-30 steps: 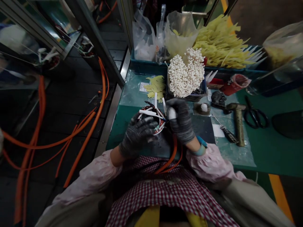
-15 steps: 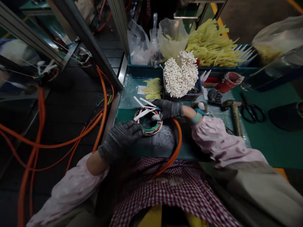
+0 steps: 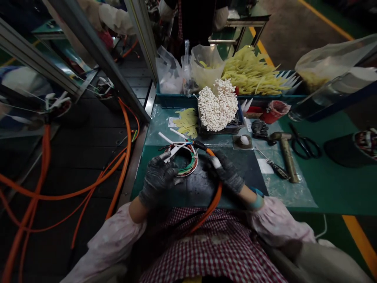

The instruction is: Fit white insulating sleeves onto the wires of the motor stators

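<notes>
A round coil of thin coloured wires (image 3: 193, 164) lies on the dark mat, with white sleeved leads (image 3: 165, 137) fanning out at its far left. My left hand (image 3: 159, 175), in a grey glove, is closed on the coil's left edge beside a white lead. An orange cable (image 3: 216, 198) joins the coil's far right side through a black section and loops down towards my lap. Fingers of my gloved right hand (image 3: 227, 173) are wrapped round this cable, to the right of the coil. What lies under the left fingers is partly hidden.
Behind the coil stand a bin of white-tipped sticks (image 3: 218, 108), yellow strips (image 3: 250, 72) and plastic bags. To the right lie a screwdriver (image 3: 277, 168), a hammer (image 3: 287, 157) and scissors (image 3: 306, 147). Metal posts and orange cables (image 3: 125, 157) are on the left.
My right hand has moved from the white leads back and right onto the orange cable. My left hand has shifted onto the coil's edge, its fingers now curled. The camera view has tilted up.
</notes>
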{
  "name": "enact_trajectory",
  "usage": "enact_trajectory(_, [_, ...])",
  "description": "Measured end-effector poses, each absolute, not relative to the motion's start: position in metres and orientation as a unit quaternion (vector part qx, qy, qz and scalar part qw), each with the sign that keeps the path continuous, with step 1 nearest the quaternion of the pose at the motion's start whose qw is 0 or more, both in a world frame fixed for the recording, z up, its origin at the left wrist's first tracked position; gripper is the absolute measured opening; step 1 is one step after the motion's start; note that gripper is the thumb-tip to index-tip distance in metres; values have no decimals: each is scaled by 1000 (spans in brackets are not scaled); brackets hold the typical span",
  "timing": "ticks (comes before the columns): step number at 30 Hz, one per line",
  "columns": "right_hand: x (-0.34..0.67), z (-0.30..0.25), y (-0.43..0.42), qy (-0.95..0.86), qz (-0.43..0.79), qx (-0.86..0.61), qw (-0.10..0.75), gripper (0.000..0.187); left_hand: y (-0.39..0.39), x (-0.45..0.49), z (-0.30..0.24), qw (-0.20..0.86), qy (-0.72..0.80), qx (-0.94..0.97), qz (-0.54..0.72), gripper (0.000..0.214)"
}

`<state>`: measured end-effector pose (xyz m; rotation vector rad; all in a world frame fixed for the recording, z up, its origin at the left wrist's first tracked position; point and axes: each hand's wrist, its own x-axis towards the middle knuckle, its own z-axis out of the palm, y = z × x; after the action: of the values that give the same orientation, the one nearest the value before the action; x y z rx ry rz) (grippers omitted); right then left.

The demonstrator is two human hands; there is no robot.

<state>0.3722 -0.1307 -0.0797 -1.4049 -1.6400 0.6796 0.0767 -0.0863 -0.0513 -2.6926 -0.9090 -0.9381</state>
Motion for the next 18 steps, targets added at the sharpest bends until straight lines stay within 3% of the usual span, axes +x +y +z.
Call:
enact_trajectory(4, [362, -81, -88, -674, 169, -578, 427, 39, -104, 101, -63, 115, -404, -834, -358, 25])
enact_trajectory(9, [377, -64, -55, -633, 41, -622, 460, 36, -103, 102, -66, 98, -410, -830, -366, 30])
enact_trajectory(12, [383, -48, -38, -650, -18, -621, 438, 23, -98, 96, -65, 88, -420, -835, -344, 32])
enact_trajectory(14, [383, -35, -35, -679, -10, -590, 437, 14, -96, 93, -64, 75, -411, -843, -340, 32])
enact_trajectory(18, [381, -4, -69, -680, 100, -533, 494, 16, -95, 91, -67, 49, -412, -850, -324, 37])
